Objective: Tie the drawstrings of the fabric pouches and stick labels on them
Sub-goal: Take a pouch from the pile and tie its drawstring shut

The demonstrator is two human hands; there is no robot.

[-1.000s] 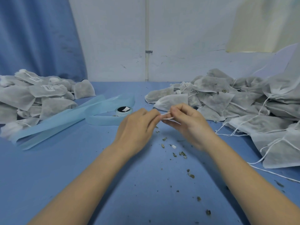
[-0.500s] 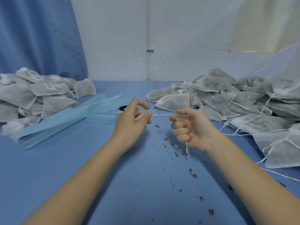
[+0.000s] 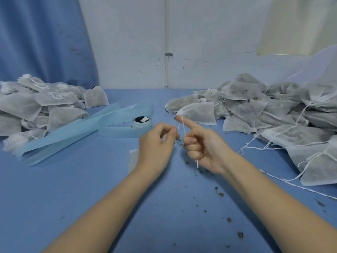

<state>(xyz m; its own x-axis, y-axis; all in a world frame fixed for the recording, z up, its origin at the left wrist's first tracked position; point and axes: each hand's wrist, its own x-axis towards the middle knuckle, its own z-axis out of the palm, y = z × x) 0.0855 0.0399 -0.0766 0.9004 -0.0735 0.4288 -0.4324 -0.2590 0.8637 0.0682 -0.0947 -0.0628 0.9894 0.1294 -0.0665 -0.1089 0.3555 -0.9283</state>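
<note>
Nearest you, dry brown flecks [image 3: 219,194] dot the smooth blue table [image 3: 73,198], and above it your left hand [image 3: 155,143] pinches one thin white drawstring [image 3: 183,128] end between thumb and curled fingers, while your right hand [image 3: 202,145] curls three fingers round the other strand with its forefinger stretched out straight. Just beyond that fingertip lies the pouch [image 3: 197,112] the cord runs to, a soft, papery grey bag with a gathered neck, on the table ahead of both grips. Farther out sit a pale blue label roll [image 3: 141,122] with its glossy backing strip [image 3: 73,132] uncurled leftward, a heap of labelled pouches [image 3: 42,106] on the left, and a heap of untied pouches [image 3: 273,114] on the right.
</note>
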